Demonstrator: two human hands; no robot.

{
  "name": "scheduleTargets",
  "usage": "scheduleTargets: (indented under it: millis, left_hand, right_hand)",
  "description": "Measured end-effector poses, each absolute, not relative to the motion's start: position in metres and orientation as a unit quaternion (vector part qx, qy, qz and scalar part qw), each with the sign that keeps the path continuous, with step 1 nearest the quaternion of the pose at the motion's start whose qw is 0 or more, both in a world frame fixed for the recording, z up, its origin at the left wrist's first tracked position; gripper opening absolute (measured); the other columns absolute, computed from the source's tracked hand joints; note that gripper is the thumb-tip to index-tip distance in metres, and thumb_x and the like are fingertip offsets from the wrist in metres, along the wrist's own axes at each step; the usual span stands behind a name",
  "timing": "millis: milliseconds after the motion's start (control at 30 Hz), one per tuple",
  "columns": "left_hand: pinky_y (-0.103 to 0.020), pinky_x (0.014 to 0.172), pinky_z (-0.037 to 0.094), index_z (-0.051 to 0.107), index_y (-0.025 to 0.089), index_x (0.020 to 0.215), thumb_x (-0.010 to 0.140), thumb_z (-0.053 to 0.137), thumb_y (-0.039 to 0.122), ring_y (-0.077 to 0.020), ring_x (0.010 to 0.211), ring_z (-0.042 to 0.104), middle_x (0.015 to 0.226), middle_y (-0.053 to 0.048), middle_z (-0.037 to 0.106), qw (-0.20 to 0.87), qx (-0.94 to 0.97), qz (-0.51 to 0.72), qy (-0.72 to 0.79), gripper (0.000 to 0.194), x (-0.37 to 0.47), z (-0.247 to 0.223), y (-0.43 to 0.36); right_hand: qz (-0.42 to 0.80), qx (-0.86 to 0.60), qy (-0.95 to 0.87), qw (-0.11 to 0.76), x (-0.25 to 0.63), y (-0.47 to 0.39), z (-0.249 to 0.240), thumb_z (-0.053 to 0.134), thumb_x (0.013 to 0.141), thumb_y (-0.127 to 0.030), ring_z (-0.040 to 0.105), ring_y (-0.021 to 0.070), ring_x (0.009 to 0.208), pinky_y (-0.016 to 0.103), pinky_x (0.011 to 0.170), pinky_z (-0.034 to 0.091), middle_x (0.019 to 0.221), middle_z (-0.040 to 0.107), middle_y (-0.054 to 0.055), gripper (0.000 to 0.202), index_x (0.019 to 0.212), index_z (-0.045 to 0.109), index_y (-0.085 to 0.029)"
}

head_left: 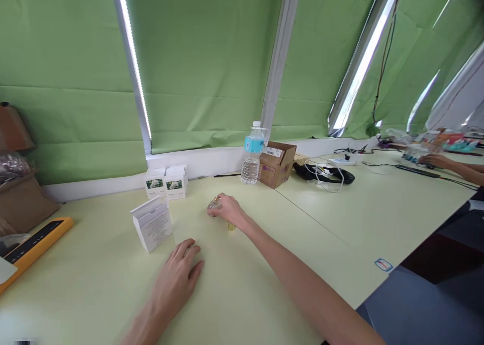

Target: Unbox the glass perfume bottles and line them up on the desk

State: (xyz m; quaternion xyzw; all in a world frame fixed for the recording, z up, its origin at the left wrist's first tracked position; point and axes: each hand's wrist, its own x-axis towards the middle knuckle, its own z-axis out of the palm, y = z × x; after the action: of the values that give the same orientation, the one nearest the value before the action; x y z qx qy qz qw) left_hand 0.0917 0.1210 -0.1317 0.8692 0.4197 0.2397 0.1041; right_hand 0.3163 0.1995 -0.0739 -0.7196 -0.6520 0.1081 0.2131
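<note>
My right hand (pixel 229 210) reaches over the table with its fingers closed around a small clear glass bottle (pixel 214 205) with a gold-coloured neck, most likely a perfume bottle. Part of the bottle is hidden behind the fingers. Just below that wrist, a small gold cap (pixel 231 227) stands on the tabletop. My left hand (pixel 177 272) rests palm down on the table, fingers apart and holding nothing. Beyond its fingertips, to the left, stands a white carton (pixel 153 226) with its top flap raised and printed text on its side.
Several small white boxes (pixel 175 185) with flower pictures stand by the wall. Farther right are a water bottle (pixel 252 156), a cardboard box (pixel 278 166) and a black headset-like item (pixel 325 174). An orange power strip (pixel 38 249) lies left. A co-worker's hand (pixel 436 160) is at far right.
</note>
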Motion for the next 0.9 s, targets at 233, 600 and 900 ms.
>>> scheduleTargets:
  millis: [233, 600, 900]
  left_hand:
    - [-0.045, 0.107, 0.042, 0.048, 0.020, 0.133, 0.093, 0.039, 0.047, -0.0272, 0.133, 0.044, 0.143, -0.011, 0.047, 0.097, 0.869, 0.216, 0.435, 0.049, 0.094, -0.139, 0.121]
    - [-0.046, 0.107, 0.040, 0.051, 0.019, 0.129, 0.093, 0.039, 0.048, -0.0275, 0.133, 0.043, 0.142, -0.011, 0.047, 0.089, 0.876, 0.213, 0.423, 0.047, 0.094, -0.147, 0.125]
    - [-0.046, 0.103, 0.045, 0.053, 0.022, 0.125, 0.092, 0.042, 0.047, -0.0272, 0.129, 0.047, 0.140, -0.009, 0.050, 0.082, 0.876, 0.224, 0.419, 0.042, 0.093, -0.148, 0.126]
  right_hand:
    - [0.080, -0.770, -0.597, 0.212, 0.345, 0.254, -0.060, 0.057, 0.094, -0.036, 0.061, 0.0208, 0.097, 0.041, 0.083, 0.052, 0.115, 0.060, 0.008, 0.032, 0.117, 0.057, -0.015]
    - [0.039, -0.743, -0.627, 0.230, 0.369, 0.235, -0.053, 0.038, 0.100, -0.044, 0.060, 0.0231, 0.103, 0.033, 0.085, 0.045, 0.110, 0.065, 0.013, 0.043, 0.110, 0.063, -0.011]
    - [0.117, -0.612, -0.765, 0.160, 0.368, 0.141, -0.078, 0.070, 0.078, -0.037, 0.062, 0.0174, 0.076, 0.023, 0.067, 0.041, 0.081, 0.069, 0.001, 0.020, 0.090, 0.071, -0.022]
